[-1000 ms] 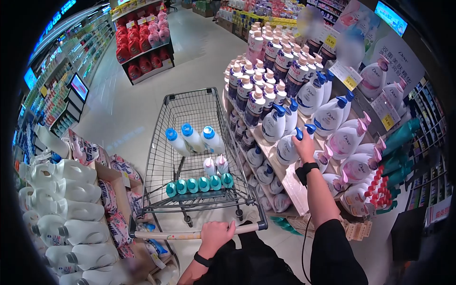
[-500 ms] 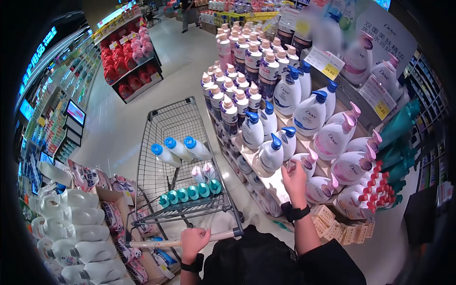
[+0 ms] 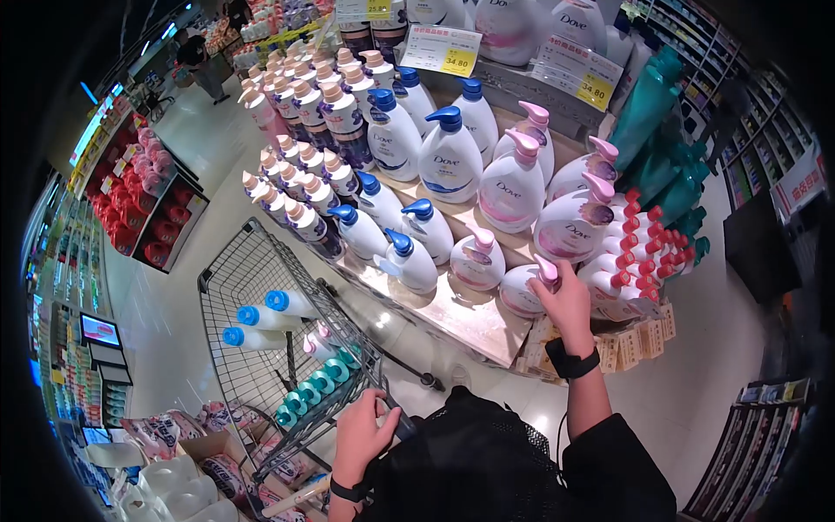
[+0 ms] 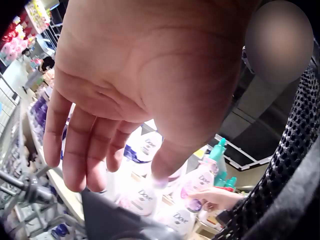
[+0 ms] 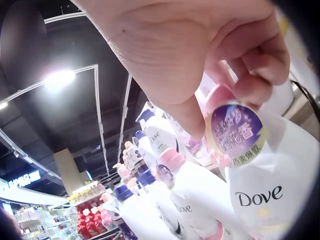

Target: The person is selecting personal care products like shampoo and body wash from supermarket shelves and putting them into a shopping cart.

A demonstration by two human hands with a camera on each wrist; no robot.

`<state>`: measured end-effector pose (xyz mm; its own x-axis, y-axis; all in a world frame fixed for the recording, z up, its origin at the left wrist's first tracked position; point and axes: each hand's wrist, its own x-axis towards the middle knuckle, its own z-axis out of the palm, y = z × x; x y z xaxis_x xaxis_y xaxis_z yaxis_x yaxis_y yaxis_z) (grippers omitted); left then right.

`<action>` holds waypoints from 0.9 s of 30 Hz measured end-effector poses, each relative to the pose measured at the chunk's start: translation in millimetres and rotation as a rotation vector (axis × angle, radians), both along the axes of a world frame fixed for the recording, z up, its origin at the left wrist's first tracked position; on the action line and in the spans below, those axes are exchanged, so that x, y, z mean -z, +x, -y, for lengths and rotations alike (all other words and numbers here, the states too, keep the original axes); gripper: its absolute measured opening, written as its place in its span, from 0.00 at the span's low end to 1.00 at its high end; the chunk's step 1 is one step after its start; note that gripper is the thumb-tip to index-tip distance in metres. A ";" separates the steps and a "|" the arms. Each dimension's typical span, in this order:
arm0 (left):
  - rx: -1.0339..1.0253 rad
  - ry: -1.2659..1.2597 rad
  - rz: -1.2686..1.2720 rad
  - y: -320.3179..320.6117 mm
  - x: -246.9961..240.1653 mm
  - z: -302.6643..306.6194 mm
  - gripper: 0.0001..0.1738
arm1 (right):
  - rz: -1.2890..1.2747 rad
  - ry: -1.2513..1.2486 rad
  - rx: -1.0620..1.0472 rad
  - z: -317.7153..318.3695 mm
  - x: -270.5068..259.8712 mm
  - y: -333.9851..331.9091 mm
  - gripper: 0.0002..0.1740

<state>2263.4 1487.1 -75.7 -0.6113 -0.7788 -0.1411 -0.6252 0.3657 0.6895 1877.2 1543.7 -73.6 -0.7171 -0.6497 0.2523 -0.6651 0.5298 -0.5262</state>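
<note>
My right hand (image 3: pixel 570 306) grips the pink pump top of a white Dove bottle (image 3: pixel 519 292) at the display's front right corner. In the right wrist view, thumb and fingers of that hand (image 5: pixel 200 55) close round the pink pump, above a purple round label on the bottle (image 5: pixel 262 200). My left hand (image 3: pixel 358 438) is at the end of the cart handle (image 3: pixel 300 498); the left wrist view shows its fingers hanging loosely extended, thumb apart. Blue-pump Dove bottles (image 3: pixel 413 265) and another pink-pump one (image 3: pixel 477 261) stand left of the gripped bottle.
The wire cart (image 3: pixel 203 283) holds blue-capped bottles (image 3: pixel 261 337), teal-capped bottles (image 3: pixel 309 391) and pink-topped ones. Red-capped bottles (image 3: pixel 639 252) and small boxes (image 3: pixel 639 344) are at the display's right. A red bottle shelf (image 3: pixel 143 204) stands at left; a person (image 3: pixel 202 65) is far back.
The view has turned right. My right hand has left the blue-pump bottle, which stands on the display, and has taken hold of a pink-pump one. The cart appears tilted and further left.
</note>
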 end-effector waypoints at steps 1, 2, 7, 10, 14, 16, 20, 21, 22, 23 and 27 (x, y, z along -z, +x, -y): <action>0.054 -0.011 -0.020 -6.5 -5.5 2.7 0.20 | -0.003 0.002 0.007 3.7 4.9 -5.3 0.25; 0.060 -0.013 -0.020 -12.3 -9.8 5.9 0.20 | -0.024 0.031 0.007 7.0 9.5 -10.2 0.25; 0.222 -0.073 -0.096 -32.1 -17.5 8.8 0.19 | -0.059 -0.038 -0.055 2.8 17.7 -13.0 0.22; 0.236 -0.053 -0.165 -30.6 -16.3 13.1 0.18 | -0.052 -0.124 -0.109 -1.0 17.4 0.2 0.21; 0.183 0.006 -0.242 -40.5 -18.0 19.3 0.18 | -0.105 -0.178 -0.194 -8.2 -14.2 27.0 0.18; 0.196 0.007 -0.281 -55.6 -10.0 25.9 0.21 | 0.010 -0.187 -0.247 -8.3 -49.0 38.2 0.17; 0.193 -0.154 -0.466 -89.8 -23.6 35.3 0.36 | 0.201 -0.254 -0.419 -12.7 -133.5 86.7 0.17; 0.163 -0.127 -0.539 -93.2 -32.6 35.6 0.42 | 0.198 -0.252 -0.412 -12.3 -152.9 97.0 0.17; 0.173 -0.121 -0.537 -91.7 -40.6 36.5 0.42 | 0.236 -0.267 -0.461 -10.5 -170.5 106.0 0.17; 0.255 0.116 -0.627 -88.7 -48.6 37.5 0.43 | 0.275 -0.283 -0.509 -7.5 -186.8 113.3 0.17; 0.312 0.567 -0.815 -53.4 -77.4 29.6 0.45 | 0.632 -0.094 -0.536 34.2 -212.6 122.4 0.20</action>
<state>2210.0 1457.5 1.7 -0.8485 -0.5178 0.1091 0.1738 -0.0780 0.9817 1999.7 1509.5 139.0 -0.3412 -0.9397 -0.0235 -0.3791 0.1604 -0.9114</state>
